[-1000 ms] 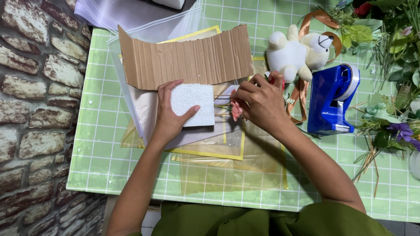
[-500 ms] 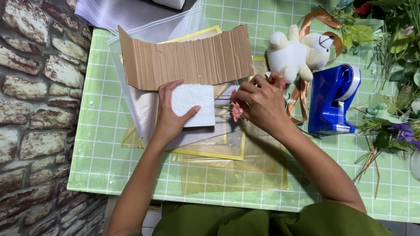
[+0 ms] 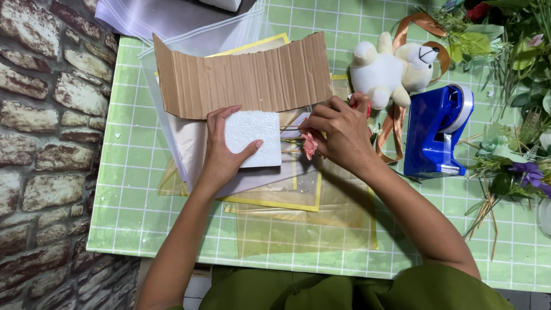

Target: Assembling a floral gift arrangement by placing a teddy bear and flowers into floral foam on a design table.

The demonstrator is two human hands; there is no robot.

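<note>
My left hand presses flat on a white foam block that lies on a stack of clear and yellow-edged wrapping sheets. My right hand is closed around small artificial flowers; a pink flower and thin stems stick out toward the foam block's right side. A curved strip of brown corrugated cardboard stands just behind both hands.
A white plush toy with a brown ribbon lies at the right, beside a blue tape dispenser. Artificial flowers and greenery crowd the right edge. The green grid table ends at a brick-patterned wall on the left.
</note>
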